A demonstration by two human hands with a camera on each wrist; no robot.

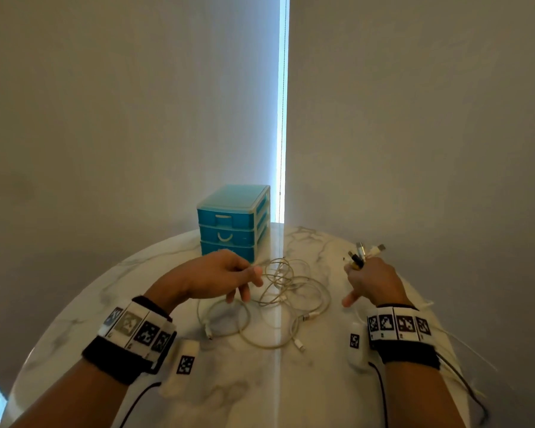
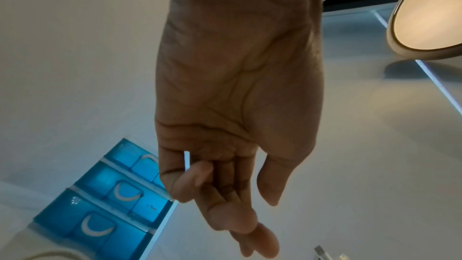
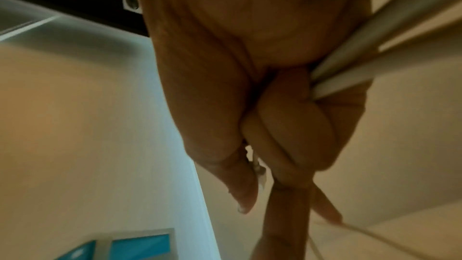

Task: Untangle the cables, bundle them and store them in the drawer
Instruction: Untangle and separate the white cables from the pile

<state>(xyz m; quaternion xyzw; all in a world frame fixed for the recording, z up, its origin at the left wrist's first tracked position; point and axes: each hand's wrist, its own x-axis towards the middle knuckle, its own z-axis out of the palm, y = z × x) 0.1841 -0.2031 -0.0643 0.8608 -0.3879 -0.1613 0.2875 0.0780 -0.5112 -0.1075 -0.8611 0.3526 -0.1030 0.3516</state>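
Observation:
A tangle of thin white cables (image 1: 286, 299) lies in loops on the round marble table (image 1: 306, 384), between my hands. My left hand (image 1: 244, 281) hovers over the tangle's left side and pinches one strand between thumb and forefinger. In the left wrist view my left hand (image 2: 225, 195) shows its palm, and the strand is hard to make out. My right hand (image 1: 363, 278) grips several cable ends, with their plugs (image 1: 363, 253) sticking up out of the fist. In the right wrist view my right hand (image 3: 287, 126) has its fingers curled round the white cables (image 3: 350, 78). The blue three-drawer unit (image 1: 229, 223) stands behind the tangle with all drawers closed.
The drawer unit (image 2: 107, 195) is close to my left hand, and its edge (image 3: 140, 244) shows low in the right wrist view. Grey blinds hang just behind the table. Loose cable ends (image 1: 300, 345) lie towards me on the marble.

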